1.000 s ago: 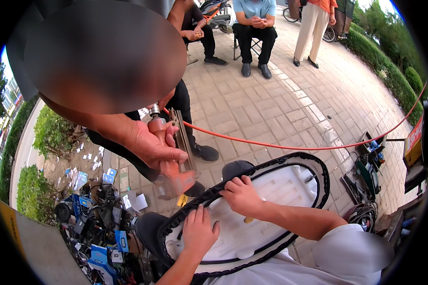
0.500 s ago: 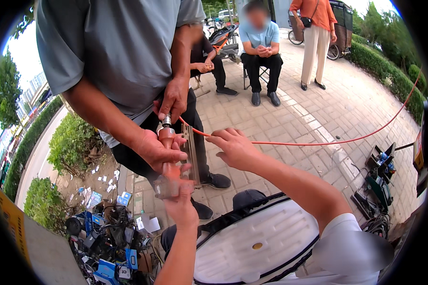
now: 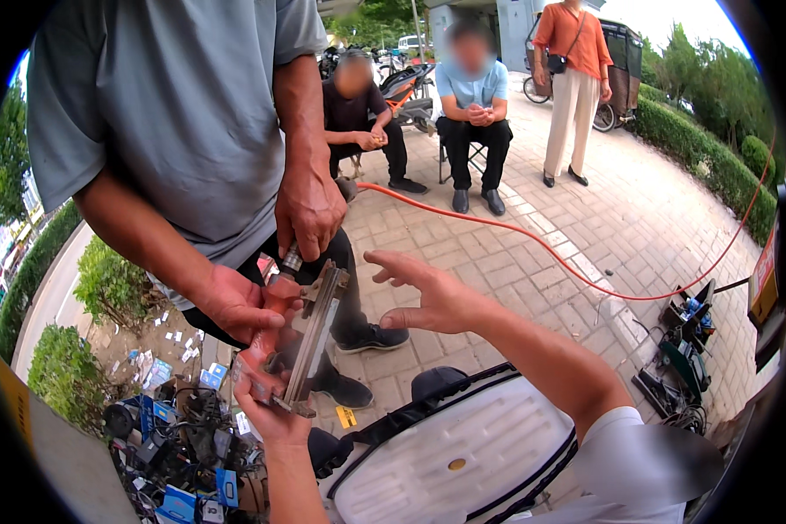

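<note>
My left hand [image 3: 278, 426] is closed around the lower end of a red nail gun [image 3: 278, 301] with a long metal magazine [image 3: 316, 330]. A person in a grey shirt facing me grips its handle with one hand [image 3: 240, 306]. Their other hand [image 3: 312, 210] is at the metal air fitting [image 3: 289, 264] on top. My right hand [image 3: 437, 295] reaches over the paving, open with fingers apart and nothing in it. A red air hose [image 3: 533, 229] runs from beside that person toward the right; its near end is partly hidden.
Below my arms lies a white moulded panel [image 3: 393, 476] with a black edge. At lower left is a heap of cables, tools and blue boxes [image 3: 179, 502]. A tool case [image 3: 686, 358] lies at right. Seated people [image 3: 472, 96] and a standing person [image 3: 572, 83] are farther off.
The nail gun has tilted and moved down-left, showing its magazine. My right hand has come off the hose and opened. The hose has shifted and now sags lower at right.
</note>
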`<state>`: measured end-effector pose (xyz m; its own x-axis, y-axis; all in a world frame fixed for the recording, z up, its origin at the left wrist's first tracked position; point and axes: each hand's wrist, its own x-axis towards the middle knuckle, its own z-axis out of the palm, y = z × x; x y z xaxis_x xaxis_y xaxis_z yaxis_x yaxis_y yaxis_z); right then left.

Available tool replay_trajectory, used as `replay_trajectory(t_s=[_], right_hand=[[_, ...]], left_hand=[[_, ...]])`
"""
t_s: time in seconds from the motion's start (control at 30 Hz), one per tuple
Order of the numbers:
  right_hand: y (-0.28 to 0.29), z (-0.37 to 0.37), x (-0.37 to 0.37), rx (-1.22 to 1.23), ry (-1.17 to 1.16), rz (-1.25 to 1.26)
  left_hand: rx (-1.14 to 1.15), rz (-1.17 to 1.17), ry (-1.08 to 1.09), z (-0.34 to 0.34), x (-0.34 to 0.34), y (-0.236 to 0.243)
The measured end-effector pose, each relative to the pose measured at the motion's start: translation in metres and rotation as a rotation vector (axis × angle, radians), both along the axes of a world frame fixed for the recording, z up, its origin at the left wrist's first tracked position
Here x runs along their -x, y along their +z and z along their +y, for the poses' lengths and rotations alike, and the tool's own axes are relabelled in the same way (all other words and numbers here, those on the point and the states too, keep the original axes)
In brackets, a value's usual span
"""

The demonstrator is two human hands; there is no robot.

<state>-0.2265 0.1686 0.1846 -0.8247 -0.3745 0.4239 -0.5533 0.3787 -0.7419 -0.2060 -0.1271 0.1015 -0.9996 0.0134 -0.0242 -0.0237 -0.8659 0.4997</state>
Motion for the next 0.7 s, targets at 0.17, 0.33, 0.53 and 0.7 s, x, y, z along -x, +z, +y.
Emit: replay_trajectory(t_s=[0.17,0.33,0.53,0.7], right_hand=[[0.0,-0.007,-0.022,-0.224,-0.007,0.314],[0.005,-0.031,-0.03,-0.693,-0.117,0.707],[0.008,-0.058,-0.008,-0.706,-0.007,0.646],[-0.002,-0.064,-0.005,-0.739,0.023,0.579]], left_hand=[[0.065,0.019,0.078,0.002,-0.006,-0.007],[0.171,0.073,0.094,0.002,-0.009,-0.003],[0.314,0.079,0.01,-0.014,-0.011,0.003],[0.359,-0.05,-0.005,-0.015,-0.006,0.016]])
